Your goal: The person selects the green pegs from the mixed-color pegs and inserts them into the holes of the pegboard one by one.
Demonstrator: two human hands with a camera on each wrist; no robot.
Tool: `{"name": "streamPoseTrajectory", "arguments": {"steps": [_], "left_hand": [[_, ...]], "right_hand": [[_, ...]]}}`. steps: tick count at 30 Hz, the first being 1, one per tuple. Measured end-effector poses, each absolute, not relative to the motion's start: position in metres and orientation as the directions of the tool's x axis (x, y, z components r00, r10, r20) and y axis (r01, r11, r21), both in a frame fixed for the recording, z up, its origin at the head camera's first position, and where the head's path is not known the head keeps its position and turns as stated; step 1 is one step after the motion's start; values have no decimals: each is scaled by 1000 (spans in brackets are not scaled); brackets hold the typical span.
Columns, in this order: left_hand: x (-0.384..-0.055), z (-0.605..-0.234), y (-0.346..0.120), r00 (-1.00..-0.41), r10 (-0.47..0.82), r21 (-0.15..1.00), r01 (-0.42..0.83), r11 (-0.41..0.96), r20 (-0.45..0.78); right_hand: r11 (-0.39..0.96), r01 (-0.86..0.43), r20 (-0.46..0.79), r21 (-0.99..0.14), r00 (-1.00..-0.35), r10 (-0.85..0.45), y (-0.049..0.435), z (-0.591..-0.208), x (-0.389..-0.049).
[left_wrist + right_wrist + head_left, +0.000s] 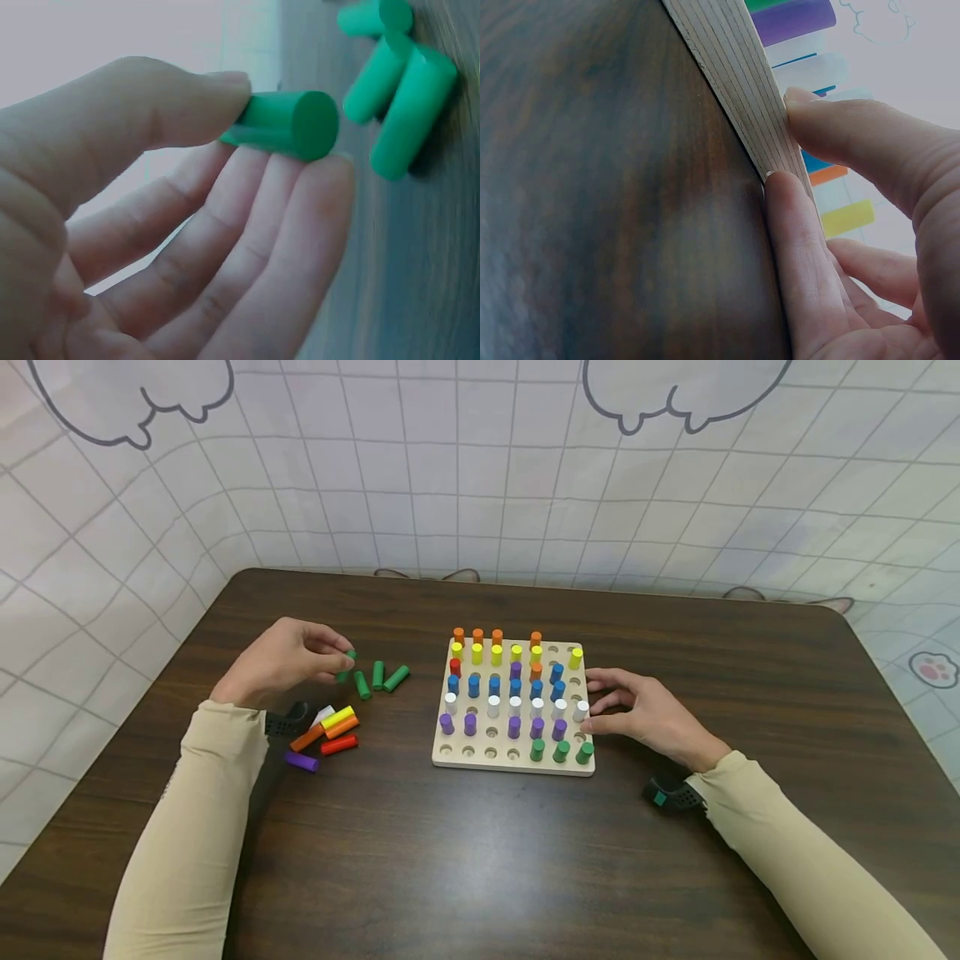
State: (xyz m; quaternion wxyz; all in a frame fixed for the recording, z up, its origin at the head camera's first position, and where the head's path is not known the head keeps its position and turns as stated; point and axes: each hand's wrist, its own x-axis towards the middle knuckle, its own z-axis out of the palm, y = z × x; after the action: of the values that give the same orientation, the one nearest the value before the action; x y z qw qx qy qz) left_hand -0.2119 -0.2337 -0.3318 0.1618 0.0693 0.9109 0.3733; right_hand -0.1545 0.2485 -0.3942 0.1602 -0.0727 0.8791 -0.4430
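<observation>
Between thumb and fingertips, my left hand [281,664] pinches a green peg [289,124], its round end showing in the left wrist view. Three loose green pegs [378,675] lie on the table just right of that hand. My right hand [645,714] is at the right side of a light wooden pegboard [457,761]. In the right wrist view its thumb reaches the board's top edge, and one extended finger lies along the layered side. Orange, yellow, red, blue, white, purple and green pegs stand upright in the board, mostly in colour rows; some holes are bare, several in the front green row.
Near the left wrist lies a loose group of pegs: a yellow one [337,717], orange ones, a white one, a red one [340,744] and a purple one [302,762]. The dark wooden table [480,860] ends at a white grid-patterned cloth [480,468] behind.
</observation>
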Motion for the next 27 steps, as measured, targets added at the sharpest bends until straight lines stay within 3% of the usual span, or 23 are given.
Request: {"name": "streamPoseTrajectory", "arguments": {"steps": [17, 27], "left_hand": [[-196, -330, -183, -959, 282, 689, 182, 702, -33], [-190, -341, -162, -941, 319, 706, 304, 640, 116]], "right_hand": [[589, 15, -213, -808, -939, -269, 249, -396, -155], [591, 13, -212, -806, -940, -269, 249, -395, -155]]}}
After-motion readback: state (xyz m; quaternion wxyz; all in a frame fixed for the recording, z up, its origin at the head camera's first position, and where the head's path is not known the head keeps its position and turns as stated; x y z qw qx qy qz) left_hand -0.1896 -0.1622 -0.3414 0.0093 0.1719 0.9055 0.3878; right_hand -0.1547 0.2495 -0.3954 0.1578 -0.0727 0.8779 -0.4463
